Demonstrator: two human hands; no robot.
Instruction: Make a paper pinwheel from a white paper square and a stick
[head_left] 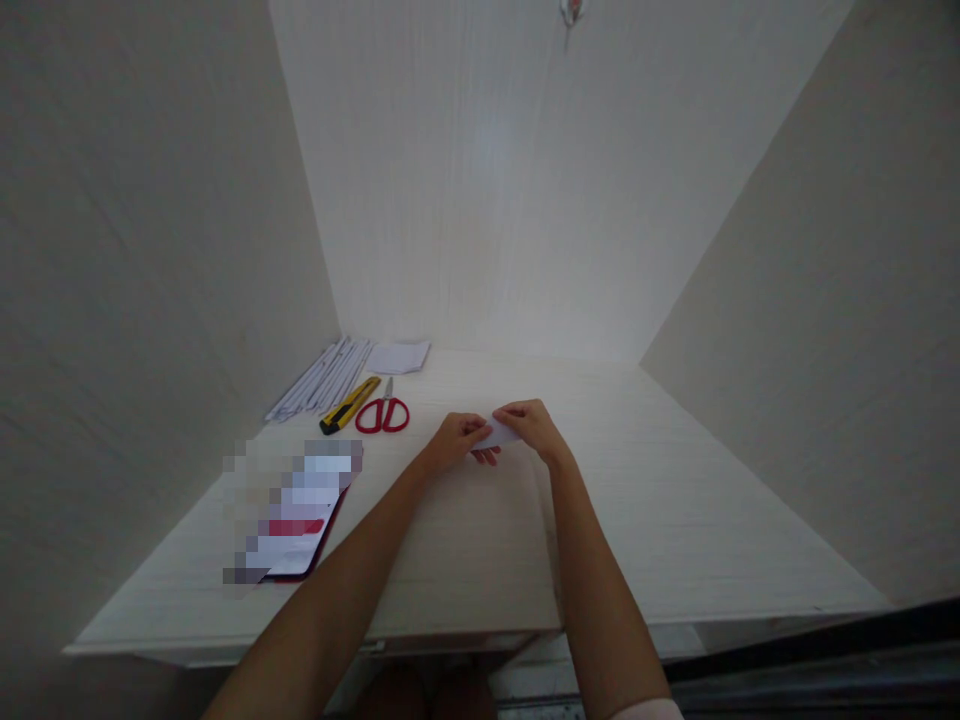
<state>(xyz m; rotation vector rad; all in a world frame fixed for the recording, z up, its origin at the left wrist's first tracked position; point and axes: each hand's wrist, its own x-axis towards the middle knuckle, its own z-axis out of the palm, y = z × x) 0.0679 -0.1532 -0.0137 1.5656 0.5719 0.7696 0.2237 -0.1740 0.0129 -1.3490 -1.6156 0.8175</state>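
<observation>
A small white piece of paper [501, 434] is held between my two hands above the middle of the table. My left hand [459, 440] pinches its left end between thumb and fingers, some fingertips showing below it. At the upper right, my right hand [529, 422] grips the paper with thumb and forefinger. Whether the paper is folded I cannot tell. To the left of my hands lie red-handled scissors [382, 413], blades pointing away from me. Beside them is a yellow and black utility knife [350, 405].
Behind the knife, several narrow white paper strips [324, 380] lie in a bundle, with flat white paper sheets [398, 357] alongside. A phone [300, 520], partly blurred out, rests at the front left. Pale walls enclose the white table [660, 500] at the back and both sides.
</observation>
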